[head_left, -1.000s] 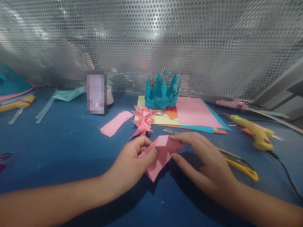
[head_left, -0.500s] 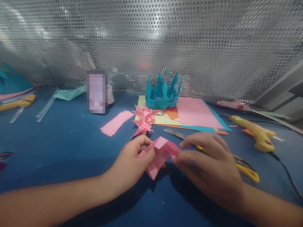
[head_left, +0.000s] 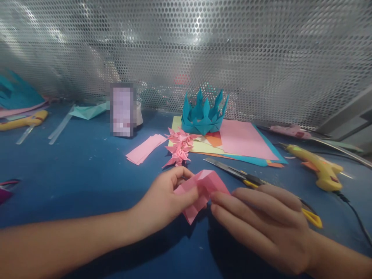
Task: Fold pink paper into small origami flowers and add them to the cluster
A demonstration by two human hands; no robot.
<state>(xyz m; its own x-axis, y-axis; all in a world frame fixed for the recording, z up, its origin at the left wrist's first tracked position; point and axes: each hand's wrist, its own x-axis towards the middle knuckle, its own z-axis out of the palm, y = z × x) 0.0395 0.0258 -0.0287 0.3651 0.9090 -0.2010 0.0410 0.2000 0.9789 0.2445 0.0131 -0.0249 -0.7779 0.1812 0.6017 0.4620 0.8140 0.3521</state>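
A partly folded pink paper (head_left: 203,190) lies low over the blue table (head_left: 81,174) in front of me. My left hand (head_left: 167,199) pinches its left side between thumb and fingers. My right hand (head_left: 261,223) lies to its right, fingers stretched out together, their tips touching the paper's right edge. Just behind the paper sits a cluster of small pink folded pieces (head_left: 179,149).
A yellow utility knife (head_left: 255,182) lies under my right hand. Behind are a teal paper crown (head_left: 203,114) on stacked coloured sheets (head_left: 244,141), pink paper strips (head_left: 145,148), a yellow glue gun (head_left: 318,166) with cable, and a perforated metal wall (head_left: 186,50). Tools lie at far left.
My right hand has slid down and to the right, from on top of the paper to its right edge, uncovering the knife blade. The paper is folded up tighter. The left hand barely moved.
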